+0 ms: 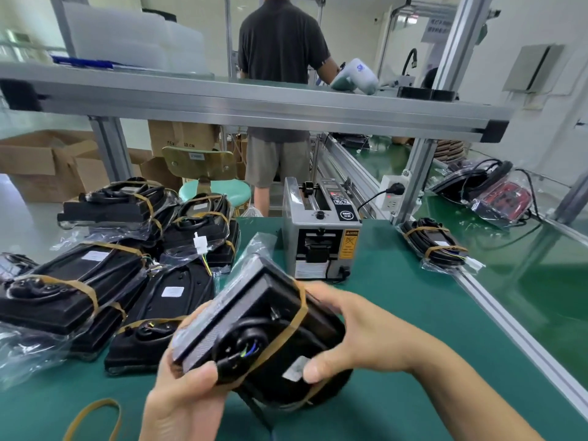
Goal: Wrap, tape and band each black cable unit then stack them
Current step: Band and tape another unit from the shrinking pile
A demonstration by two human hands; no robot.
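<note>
Both hands gripped the bagged cable unit (254, 329): left hand (187, 389) underneath, right hand (346, 335) thumb beside the rubber band (294, 323). Seating that band squarely looked wise.

A green mat (397, 313) covered the workbench across the lower frame. An aluminium shelf beam (254, 106) crossed the upper half. Behind it, at top centre, a person (280, 90) stood facing away. Cardboard boxes (47, 163) sat at left, beside a pale green stool (216, 189). White walls (541, 20) rose at upper right.
</note>
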